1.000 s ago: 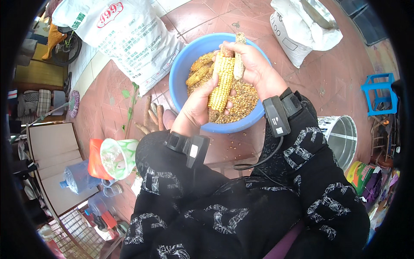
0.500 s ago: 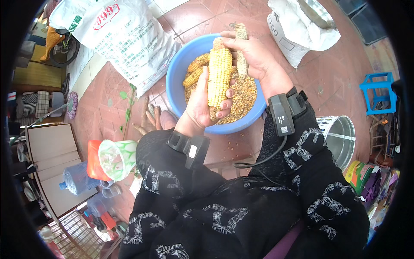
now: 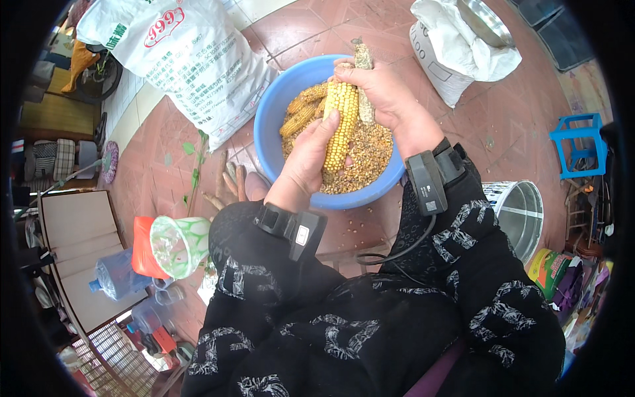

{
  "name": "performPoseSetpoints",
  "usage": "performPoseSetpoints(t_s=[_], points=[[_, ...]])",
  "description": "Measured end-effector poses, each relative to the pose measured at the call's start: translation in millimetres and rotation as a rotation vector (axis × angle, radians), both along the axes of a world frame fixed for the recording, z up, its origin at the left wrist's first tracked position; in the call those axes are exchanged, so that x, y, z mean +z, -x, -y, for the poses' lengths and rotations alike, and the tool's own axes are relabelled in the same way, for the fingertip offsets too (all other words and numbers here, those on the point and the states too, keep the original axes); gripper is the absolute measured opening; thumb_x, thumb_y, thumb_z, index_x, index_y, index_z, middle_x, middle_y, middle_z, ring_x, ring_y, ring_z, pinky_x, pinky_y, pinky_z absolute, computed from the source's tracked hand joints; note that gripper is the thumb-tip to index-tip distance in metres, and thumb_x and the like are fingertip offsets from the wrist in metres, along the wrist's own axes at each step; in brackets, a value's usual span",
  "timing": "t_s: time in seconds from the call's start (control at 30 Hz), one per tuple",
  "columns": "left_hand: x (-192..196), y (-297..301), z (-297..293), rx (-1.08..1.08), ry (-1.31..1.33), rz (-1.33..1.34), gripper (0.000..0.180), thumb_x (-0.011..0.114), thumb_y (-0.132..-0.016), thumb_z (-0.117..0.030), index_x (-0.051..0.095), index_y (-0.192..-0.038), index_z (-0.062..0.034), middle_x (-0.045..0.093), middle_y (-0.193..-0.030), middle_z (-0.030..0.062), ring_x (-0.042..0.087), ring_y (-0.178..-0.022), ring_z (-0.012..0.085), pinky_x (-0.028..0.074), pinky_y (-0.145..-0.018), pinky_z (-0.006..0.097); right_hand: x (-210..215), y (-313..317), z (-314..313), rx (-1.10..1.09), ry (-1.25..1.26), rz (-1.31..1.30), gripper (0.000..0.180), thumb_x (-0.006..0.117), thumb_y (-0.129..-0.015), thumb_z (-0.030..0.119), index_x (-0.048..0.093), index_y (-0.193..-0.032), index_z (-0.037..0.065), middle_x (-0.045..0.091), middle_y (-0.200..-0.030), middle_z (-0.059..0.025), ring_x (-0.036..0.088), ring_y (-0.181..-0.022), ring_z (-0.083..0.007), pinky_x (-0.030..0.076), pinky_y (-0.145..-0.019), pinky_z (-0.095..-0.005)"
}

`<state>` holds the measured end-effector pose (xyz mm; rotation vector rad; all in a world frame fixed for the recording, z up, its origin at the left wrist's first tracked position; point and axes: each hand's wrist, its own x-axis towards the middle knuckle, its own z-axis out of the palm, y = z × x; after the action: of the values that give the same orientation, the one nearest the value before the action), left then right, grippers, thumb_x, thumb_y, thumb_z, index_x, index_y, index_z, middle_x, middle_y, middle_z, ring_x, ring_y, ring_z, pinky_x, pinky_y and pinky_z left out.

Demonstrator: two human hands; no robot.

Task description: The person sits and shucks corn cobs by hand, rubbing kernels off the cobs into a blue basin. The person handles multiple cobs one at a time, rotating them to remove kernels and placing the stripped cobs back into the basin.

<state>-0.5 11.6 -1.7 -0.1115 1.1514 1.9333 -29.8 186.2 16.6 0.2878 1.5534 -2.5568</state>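
Corn cob had risen and tipped upright over the blue basin; left hand and right hand both stayed clasped on it, thumbs working kernels loose.

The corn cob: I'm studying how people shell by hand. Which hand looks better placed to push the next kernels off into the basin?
Probably the left hand: its thumb lies across the kernel rows of the corn cob over the blue basin. The right hand grips the cob's top end alongside a bare cob, so it steadies.
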Motion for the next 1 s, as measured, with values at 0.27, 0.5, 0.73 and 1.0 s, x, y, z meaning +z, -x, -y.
performPoseSetpoints(t_s=[0.27, 0.5, 0.73, 1.0], points=[[-5.7, 6.3, 4.7, -0.091, -0.293, 0.256, 0.057, 0.043, -0.095, -0.061, 0.056, -0.111, -0.0081, 0.060, -0.076, 0.0071, 0.056, -0.049, 0.0170, 0.041, -0.036, 0.026, -4.8, 4.2, -3.9, 0.075, 0.227, 0.070, 0.025, 0.060, -0.094, 0.017, 0.059, -0.114, 0.003, 0.066, -0.099, -0.0115, 0.066, -0.087, -0.0186, 0.056, -0.078, -0.0321], [6.5, -6.4, -8.0, 0.017, 0.090, -0.054, 0.051, 0.047, -0.095, -0.057, 0.057, -0.104, -0.0086, 0.061, -0.070, 0.0057, 0.055, -0.046, 0.0167, 0.040, -0.036, 0.026, -5.0, -1.3, 7.3, 0.001, 0.012, 0.052, 0.033, 0.065, -0.088, 0.009, 0.057, -0.119, 0.000, 0.065, -0.099, -0.0108, 0.065, -0.087, -0.0186, 0.054, -0.080, -0.0303], [9.9, -7.0, -4.1, -0.004, 0.098, 0.036, 0.051, 0.046, -0.095, -0.057, 0.057, -0.105, -0.0086, 0.060, -0.070, 0.0059, 0.055, -0.046, 0.0171, 0.041, -0.035, 0.026, -17.9, 0.6, 14.5, -0.105, -0.188, -0.005, 0.028, 0.067, -0.087, 0.011, 0.060, -0.111, -0.001, 0.065, -0.094, -0.0099, 0.065, -0.084, -0.0179, 0.053, -0.075, -0.0311], [4.8, -1.7, 1.9, 0.040, -0.025, 0.036, 0.051, 0.045, -0.097, -0.055, 0.056, -0.113, -0.0077, 0.063, -0.079, 0.0066, 0.060, -0.055, 0.0167, 0.047, -0.040, 0.027, -15.3, 4.2, 16.5, -0.134, 0.053, 0.007, 0.036, 0.065, -0.090, 0.013, 0.054, -0.122, -0.001, 0.065, -0.099, -0.0117, 0.066, -0.089, -0.0195, 0.054, -0.081, -0.0320]])
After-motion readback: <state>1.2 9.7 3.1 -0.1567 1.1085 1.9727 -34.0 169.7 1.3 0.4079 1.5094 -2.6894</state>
